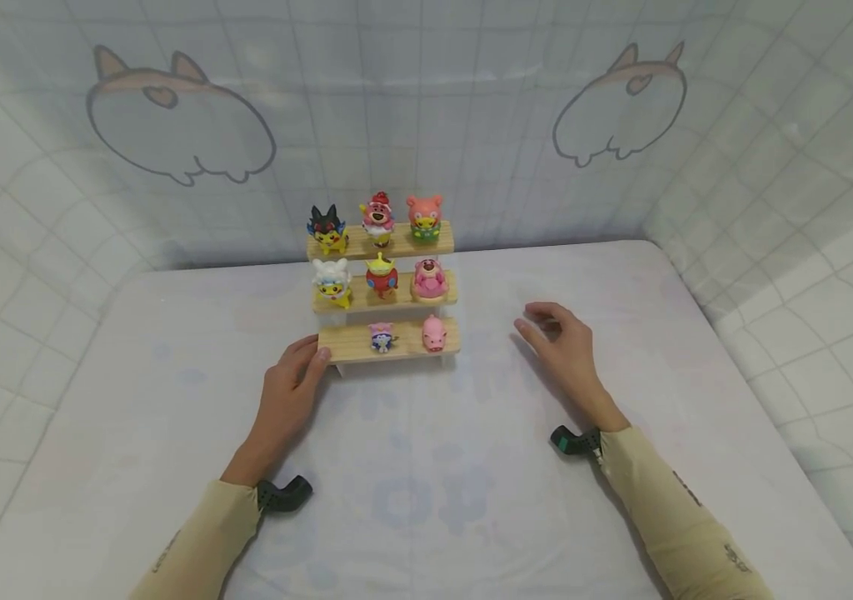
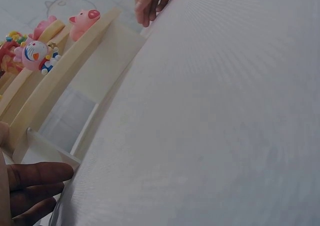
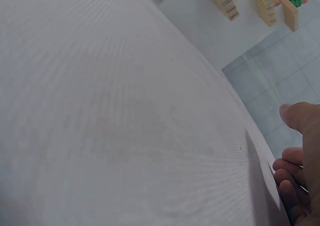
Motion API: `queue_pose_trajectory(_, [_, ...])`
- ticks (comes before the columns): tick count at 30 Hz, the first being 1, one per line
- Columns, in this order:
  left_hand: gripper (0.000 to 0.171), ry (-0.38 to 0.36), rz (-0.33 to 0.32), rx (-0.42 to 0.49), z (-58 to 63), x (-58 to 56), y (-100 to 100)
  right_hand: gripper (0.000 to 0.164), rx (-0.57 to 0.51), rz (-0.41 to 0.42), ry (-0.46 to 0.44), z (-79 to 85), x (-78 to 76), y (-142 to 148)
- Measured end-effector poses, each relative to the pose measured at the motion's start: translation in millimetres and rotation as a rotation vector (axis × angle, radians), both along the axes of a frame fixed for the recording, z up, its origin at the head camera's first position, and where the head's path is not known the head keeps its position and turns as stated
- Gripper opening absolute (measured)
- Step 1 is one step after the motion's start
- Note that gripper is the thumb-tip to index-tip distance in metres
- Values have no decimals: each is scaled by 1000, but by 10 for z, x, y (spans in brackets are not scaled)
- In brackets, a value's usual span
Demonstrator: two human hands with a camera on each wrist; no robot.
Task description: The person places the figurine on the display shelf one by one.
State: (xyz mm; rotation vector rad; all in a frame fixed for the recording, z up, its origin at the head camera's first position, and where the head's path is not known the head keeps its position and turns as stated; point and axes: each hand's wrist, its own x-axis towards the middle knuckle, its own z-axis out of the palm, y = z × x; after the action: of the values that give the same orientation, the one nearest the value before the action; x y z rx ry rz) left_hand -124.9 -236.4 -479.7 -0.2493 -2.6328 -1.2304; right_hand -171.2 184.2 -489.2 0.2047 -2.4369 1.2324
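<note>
A three-tier wooden display stand (image 1: 347, 343) with pale side panels stands on the table, bearing several small figurines. My left hand (image 1: 293, 385) holds the left end of its lowest board, thumb at the front corner. In the left wrist view the other fingers (image 2: 42, 173) reach below the board beside the panel. On that board, a pink pig figurine (image 1: 434, 335) sits at the right and a pink-hooded white figurine (image 1: 381, 337) near the middle; bare wood lies left of them. My right hand (image 1: 565, 346), fingers loosely bent, is right of the stand, holding nothing.
The middle tier has a white-hooded yellow figurine (image 1: 332, 285), a red-and-yellow figurine (image 1: 382, 279) and a pink bear figurine (image 1: 430, 281). Another row, including a black-eared figurine (image 1: 327, 231), fills the top. A pale cloth covers the table (image 1: 426, 467); a patterned curtain (image 1: 411, 108) hangs behind.
</note>
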Motion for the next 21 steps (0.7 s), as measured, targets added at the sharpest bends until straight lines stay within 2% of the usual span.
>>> queue_pose_trajectory(14, [44,40,3,16,-22,35,-4,41,10,2,-11,-35,5,2])
queue_pose_trajectory(21, [44,36,-12,25,-1,-3,3,47,50,11,5,18,13,14])
